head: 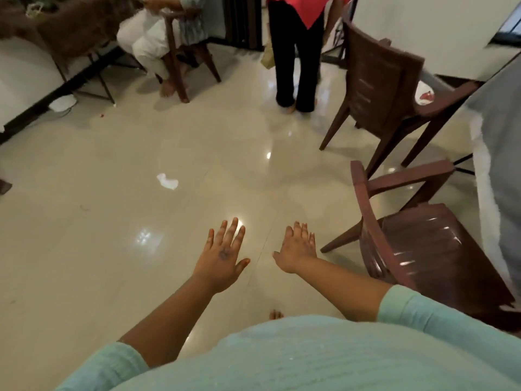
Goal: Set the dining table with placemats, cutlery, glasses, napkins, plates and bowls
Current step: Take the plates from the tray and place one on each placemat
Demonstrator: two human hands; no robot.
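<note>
My left hand point(224, 256) and my right hand point(296, 248) are both stretched out in front of me over the glossy tiled floor, palms down, fingers spread, with nothing in them. The dining table point(496, 142), covered with a grey and white cloth, runs along the right edge of the view. No placemats, cutlery, glasses or bowls are visible. A white plate-like item point(424, 95) with red marks shows on the seat of the farther chair.
Two brown plastic chairs stand by the table, one near point(417, 238) and one farther point(383, 80). A person in black trousers point(296, 60) stands ahead. Another person sits at upper left point(158, 38). A crumpled white tissue point(167, 181) lies on the floor.
</note>
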